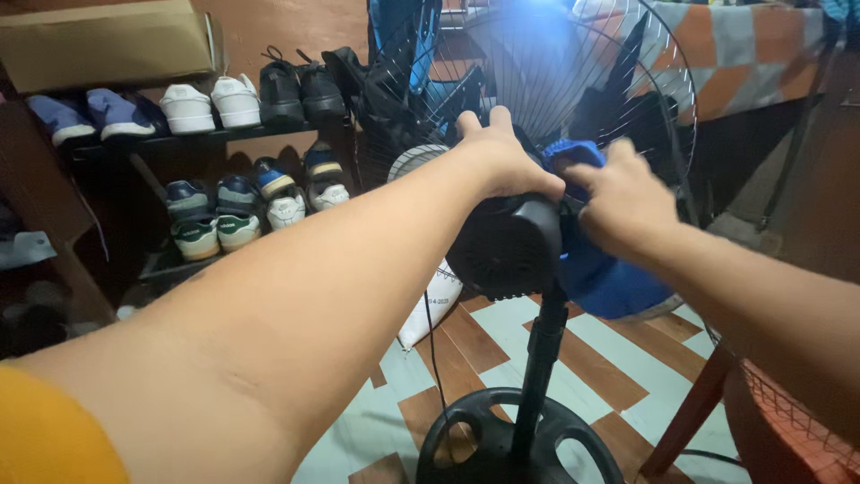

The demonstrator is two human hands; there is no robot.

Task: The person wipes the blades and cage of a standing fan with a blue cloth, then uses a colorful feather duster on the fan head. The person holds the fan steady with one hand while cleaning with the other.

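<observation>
A black standing fan fills the middle of the head view, seen from behind. Its black motor housing [506,246] sits on a black pole [544,354] above a round base [475,439]. The wire cage [667,99] and blue blades [618,282] lie beyond. My left hand [502,161] rests flat on top of the motor housing, gripping it. My right hand [623,202] presses a blue cloth [573,152] against the fan just right of the housing, fingers closed on the cloth.
A dark shoe rack [179,139] with several pairs of shoes stands at the left, a cardboard box [107,40] on top. A white bag [434,305] lies on the striped floor [591,350]. A wooden furniture leg [690,412] and a red mesh basket [788,430] are at the right.
</observation>
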